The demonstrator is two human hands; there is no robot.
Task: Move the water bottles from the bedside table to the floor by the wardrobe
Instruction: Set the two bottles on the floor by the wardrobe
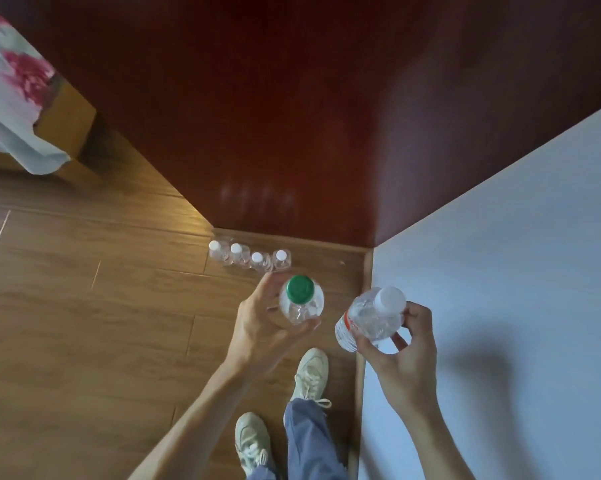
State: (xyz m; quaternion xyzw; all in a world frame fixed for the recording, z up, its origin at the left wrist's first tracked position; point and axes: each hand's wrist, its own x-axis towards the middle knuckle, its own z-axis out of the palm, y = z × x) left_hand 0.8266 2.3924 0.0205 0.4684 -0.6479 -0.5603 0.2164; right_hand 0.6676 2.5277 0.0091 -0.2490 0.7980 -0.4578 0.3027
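Floorboards [84, 323] of brown wood meet a dark red wardrobe [292, 116] ahead of our hands and a pale wall [499, 271] just right of our right hand [406, 355]. A row of four bottles [250, 259], clear and white-capped, stands at the wardrobe's foot, just beyond our left hand [257, 327], which grips a clear green-capped bottle [300, 301]. Our right hand grips a white-capped bottle [371, 318], and its red-and-white label [345, 329] is too blurred to read.

Single head cam, wide-angle, at standing height, tilted steeply down twd the floor [84, 323] corner where wardrobe [292, 98] meets wall [517, 271] at right.
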